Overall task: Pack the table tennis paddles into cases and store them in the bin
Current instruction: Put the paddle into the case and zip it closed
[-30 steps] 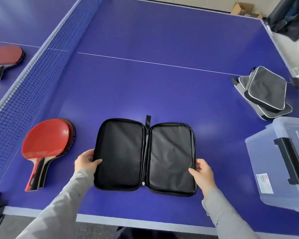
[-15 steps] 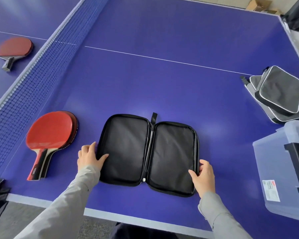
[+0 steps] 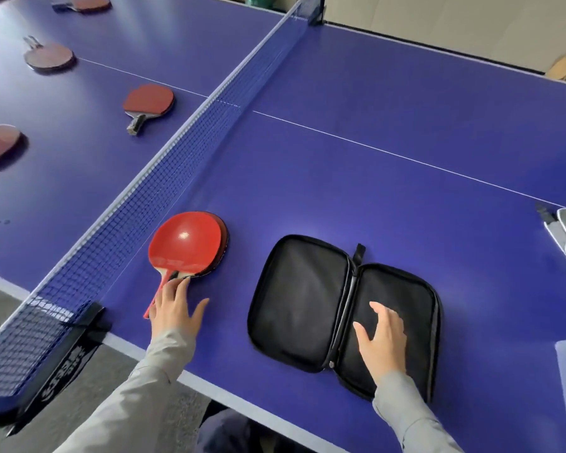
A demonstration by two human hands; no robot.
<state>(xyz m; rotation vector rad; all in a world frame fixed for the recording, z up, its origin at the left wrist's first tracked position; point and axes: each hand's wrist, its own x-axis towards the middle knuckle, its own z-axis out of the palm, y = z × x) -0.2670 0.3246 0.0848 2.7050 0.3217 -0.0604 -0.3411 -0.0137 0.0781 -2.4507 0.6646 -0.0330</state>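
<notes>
Two stacked red paddles (image 3: pixel 188 245) lie on the blue bench (image 3: pixel 389 197) w/ white lines, net (image 3: pixel 164 188) beyond left hand (image 3: pixel 174 310), whose fingers rest on the handles. Right hand (image 3: pixel 381 338) lies flat, fingers spread, on the open black case (image 3: pixel 340 313). Net post (image 3: pixel 62 364) lettering unreadable; beige wall behind.

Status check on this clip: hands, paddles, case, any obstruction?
Left hand on the stacked red paddles' handles, grip unclear. Right hand flat on the open black case. Nothing between paddles and case.
</notes>
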